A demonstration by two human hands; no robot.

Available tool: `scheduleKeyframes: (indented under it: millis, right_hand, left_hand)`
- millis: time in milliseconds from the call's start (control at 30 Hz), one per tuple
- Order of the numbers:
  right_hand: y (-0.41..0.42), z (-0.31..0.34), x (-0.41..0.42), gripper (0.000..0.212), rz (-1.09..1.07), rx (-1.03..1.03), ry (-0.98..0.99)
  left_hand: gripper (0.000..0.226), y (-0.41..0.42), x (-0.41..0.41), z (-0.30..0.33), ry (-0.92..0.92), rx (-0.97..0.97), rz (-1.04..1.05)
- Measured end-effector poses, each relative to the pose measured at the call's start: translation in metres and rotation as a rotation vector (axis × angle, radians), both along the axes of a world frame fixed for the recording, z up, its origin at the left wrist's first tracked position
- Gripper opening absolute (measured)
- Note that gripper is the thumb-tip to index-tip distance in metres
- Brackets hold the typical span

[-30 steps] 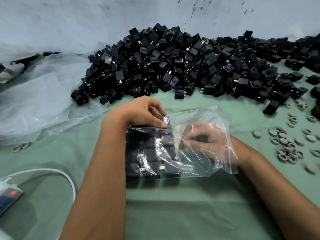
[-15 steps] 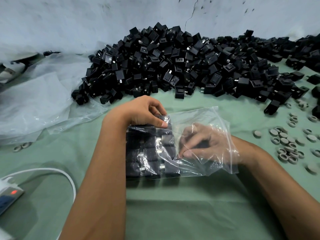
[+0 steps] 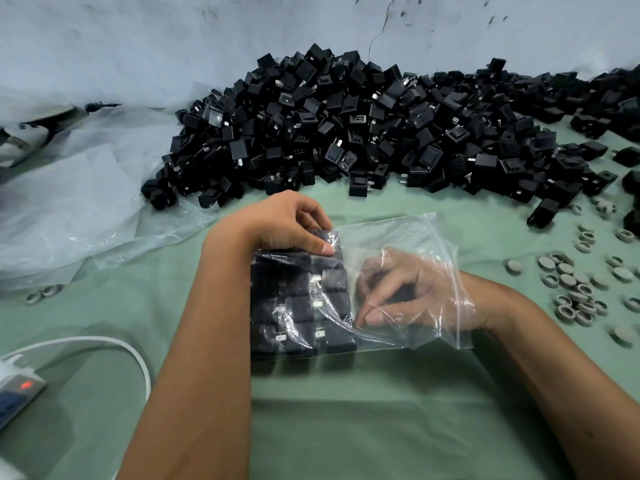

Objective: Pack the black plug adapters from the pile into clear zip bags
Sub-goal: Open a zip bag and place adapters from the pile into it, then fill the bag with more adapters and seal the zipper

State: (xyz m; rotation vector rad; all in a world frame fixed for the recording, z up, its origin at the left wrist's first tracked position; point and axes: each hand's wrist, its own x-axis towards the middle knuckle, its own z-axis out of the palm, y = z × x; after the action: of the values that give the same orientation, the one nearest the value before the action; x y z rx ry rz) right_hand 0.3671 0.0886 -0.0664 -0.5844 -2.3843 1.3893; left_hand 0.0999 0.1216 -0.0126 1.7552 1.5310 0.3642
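Note:
A big pile of black plug adapters point(image 3: 346, 126) lies against the wall at the back. In front of me a clear zip bag point(image 3: 398, 233) lies flat on the green table, its mouth to the right. Rows of packed adapters point(image 3: 301, 306) fill its left half. My left hand point(image 3: 284, 223) grips the bag's far left corner, thumb pressing the film onto the top adapters. My right hand point(image 3: 408, 289) is inside the bag, seen through the plastic. Its fingers curl round a dark adapter point(image 3: 398, 296) beside the packed rows.
Crumpled clear plastic sheets point(image 3: 69, 202) spread over the left of the table. Several grey round caps point(image 3: 571, 285) are scattered at the right. A power strip with a red light point(image 3: 20, 389) and a white cable point(image 3: 104, 341) sit at the lower left.
My right hand has pushed deeper into the bag, down and left toward the packed rows. My left hand and the bag have stayed where they were.

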Motion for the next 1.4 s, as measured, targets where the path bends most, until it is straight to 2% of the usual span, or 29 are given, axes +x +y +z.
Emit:
scheduleKeyframes:
  millis: [233,400,533,567,767,1033,1167,1233,1300,1400]
  right_hand:
    - [-0.002,0.001,0.0,0.014,-0.004,-0.022,-0.007]
    - [-0.006,0.01,0.001,0.027,-0.034,-0.054,0.002]
    - [-0.003,0.016,0.01,0.011,-0.11,-0.104,0.009]
    - [-0.003,0.018,0.012,0.007,-0.154,-0.095,0.019]
    - [0.002,0.021,0.021,0.014,-0.385,0.011,0.074]
    - [0.002,0.022,0.025,0.019,-0.615,-0.105,0.163]
    - [0.007,0.015,0.027,0.019,-0.869,-0.212,0.243]
    - [0.013,0.014,0.031,0.03,-1.047,-0.189,0.271]
    - [0.017,0.016,0.038,0.031,-1.214,-0.196,0.357]
    - [0.015,0.022,0.041,0.026,-1.324,-0.041,0.406]
  left_hand:
    - [0.035,0.001,0.0,0.0,0.005,-0.005,-0.005]
    - [0.035,0.0,-0.001,-0.001,-0.002,0.0,-0.005]
    - [0.035,0.001,-0.001,-0.001,0.004,0.001,-0.007]
    - [0.035,0.001,-0.001,-0.001,0.006,0.001,-0.006]
    - [0.035,0.0,0.0,-0.001,0.009,0.0,0.002]
    - [0.034,-0.003,0.002,0.002,0.028,0.007,0.019]
    - [0.024,-0.004,0.004,0.002,0.028,0.018,0.034]
    - [0.021,-0.005,0.005,0.003,0.046,0.04,0.049]
    - [0.019,-0.006,0.004,0.002,0.053,0.078,0.096]
    - [0.013,-0.007,-0.004,-0.001,0.065,0.18,0.21]
